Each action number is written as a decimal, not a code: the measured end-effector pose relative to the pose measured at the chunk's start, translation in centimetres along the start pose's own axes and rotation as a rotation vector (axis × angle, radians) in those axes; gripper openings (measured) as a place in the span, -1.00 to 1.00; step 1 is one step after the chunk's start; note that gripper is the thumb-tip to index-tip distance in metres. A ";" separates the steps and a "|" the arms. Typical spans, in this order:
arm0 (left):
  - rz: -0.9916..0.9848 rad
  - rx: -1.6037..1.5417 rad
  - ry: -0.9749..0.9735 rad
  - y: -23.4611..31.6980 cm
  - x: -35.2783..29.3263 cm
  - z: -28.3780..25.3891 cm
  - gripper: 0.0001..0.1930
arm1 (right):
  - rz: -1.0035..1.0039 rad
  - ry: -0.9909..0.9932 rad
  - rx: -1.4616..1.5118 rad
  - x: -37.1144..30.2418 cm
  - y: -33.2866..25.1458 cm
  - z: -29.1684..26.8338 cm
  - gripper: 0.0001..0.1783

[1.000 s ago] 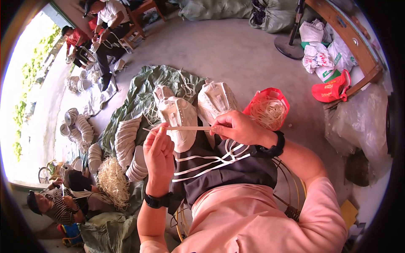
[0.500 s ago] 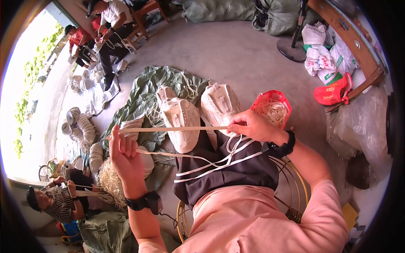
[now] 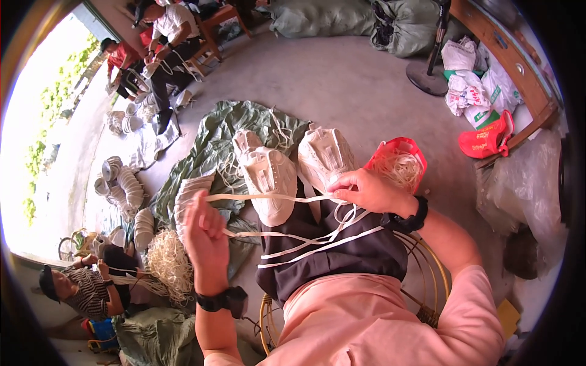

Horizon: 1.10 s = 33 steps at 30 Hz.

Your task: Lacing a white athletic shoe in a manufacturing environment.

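Note:
A pale flat shoelace (image 3: 268, 197) runs between my two hands, sagging slightly. My left hand (image 3: 206, 235) is raised on the left with its fingers curled around one end. On the right, my right hand (image 3: 373, 192) pinches the lace between thumb and fingers. More lengths of the lace hang from both hands, looped across my dark trousers (image 3: 323, 274). Beyond the lace, a white sneaker (image 3: 268, 177) stands just over my knees, and a second white sneaker (image 3: 326, 155) is beside it, close to my right fingers.
A red bag of pale laces (image 3: 403, 165) stands right of the sneakers. A green plastic sheet (image 3: 213, 134) lies on the floor, with stacked white shoes (image 3: 128, 186) further left. A fan stand (image 3: 427, 79) is at far right. Other people sit at the left, handling laces.
My left hand has moved right, toward my right hand, and the taut lace has slackened. My right hand keeps its pinch. The whole view has shifted slightly.

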<state>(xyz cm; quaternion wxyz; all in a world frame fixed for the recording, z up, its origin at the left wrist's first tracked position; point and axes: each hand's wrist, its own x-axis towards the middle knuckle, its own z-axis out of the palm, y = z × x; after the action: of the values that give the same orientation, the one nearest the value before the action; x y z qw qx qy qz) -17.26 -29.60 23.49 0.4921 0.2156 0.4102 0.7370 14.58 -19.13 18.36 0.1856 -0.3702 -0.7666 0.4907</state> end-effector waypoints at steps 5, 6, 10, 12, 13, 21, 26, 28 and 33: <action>-0.213 0.178 -0.087 -4.7 -2.7 2.9 -0.83 | -0.256 0.067 0.105 1.1 -3.3 2.4 -0.58; -0.236 0.205 -0.082 -5.5 -3.1 3.1 -0.85 | -0.270 0.022 0.126 1.2 -4.3 2.7 -0.57; -0.195 0.271 -0.170 -6.5 -3.7 4.4 -0.80 | -0.178 -0.088 0.312 1.6 -6.2 4.3 -0.56; -0.185 0.319 -0.163 -6.5 -3.9 4.9 -0.80 | -0.187 -0.120 0.384 2.0 -6.1 4.9 -0.58; -0.174 0.366 -0.153 -6.4 -3.9 5.0 -0.80 | -0.218 -0.095 0.354 2.2 -5.9 5.2 -0.64; -0.203 0.359 -0.161 -7.0 -3.7 2.9 -0.78 | -0.079 -0.124 0.247 2.6 -6.2 5.5 -0.71; -0.294 0.246 -0.111 -7.1 -2.4 0.9 -0.77 | -0.036 -0.106 0.328 3.9 -5.2 6.2 -0.72; -0.264 0.251 -0.073 -7.2 -1.3 -0.3 -0.77 | 0.022 -0.092 0.269 4.7 -5.2 6.3 -0.71; -0.139 0.333 0.034 -8.2 2.1 -3.3 -0.75 | 0.011 -0.008 0.328 7.1 -2.3 8.1 -0.72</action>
<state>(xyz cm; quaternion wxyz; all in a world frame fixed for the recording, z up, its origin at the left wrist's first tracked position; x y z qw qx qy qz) -16.07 -27.59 14.74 0.4923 0.2530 0.5487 0.6266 3.76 -19.40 16.24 0.2376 -0.3371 -0.6750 0.6118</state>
